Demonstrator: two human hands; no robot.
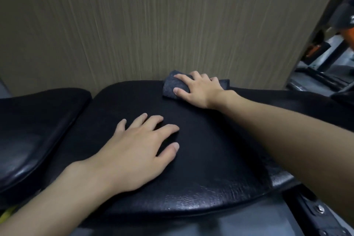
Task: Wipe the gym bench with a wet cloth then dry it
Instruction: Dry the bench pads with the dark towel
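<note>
STEP: wipe pass | bench (201, 159): advise overlapping strokes, far edge toward near edge, even pressure | left grip (138, 151): released, palm flat mid-bench, bracing | right grip (199, 90): arm extended, fingers spread, pressing, not clasping | cloth (172, 86): folded, dark grey, under right grip at far edge

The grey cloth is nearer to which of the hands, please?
Right. The right hand presses on the grey cloth; the left hand rests flat on the bench pad, apart from it.
</note>
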